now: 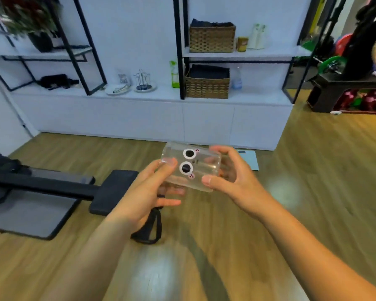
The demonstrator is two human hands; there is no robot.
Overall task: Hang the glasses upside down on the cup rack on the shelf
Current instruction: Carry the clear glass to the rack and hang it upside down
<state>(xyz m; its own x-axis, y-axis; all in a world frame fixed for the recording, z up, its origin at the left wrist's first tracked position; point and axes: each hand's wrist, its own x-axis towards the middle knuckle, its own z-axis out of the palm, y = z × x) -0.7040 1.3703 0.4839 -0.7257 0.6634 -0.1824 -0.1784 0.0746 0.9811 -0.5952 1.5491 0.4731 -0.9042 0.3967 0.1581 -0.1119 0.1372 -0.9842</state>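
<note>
Clear glass point(190, 166) with two printed eyes lies on its side, long axis running left to right, gripped at one end by the left hand point(149, 187) and at the other by the right hand point(230, 172), above the wooden floor point(313, 170). Far off, the wire cup rack point(142, 80) stands on the white shelf point(161, 93).

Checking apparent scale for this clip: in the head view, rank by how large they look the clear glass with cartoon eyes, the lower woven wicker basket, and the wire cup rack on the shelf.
1. Clear glass with cartoon eyes, though it is held close to the camera, which inflates it.
2. Lower woven wicker basket.
3. Wire cup rack, smallest.
</note>
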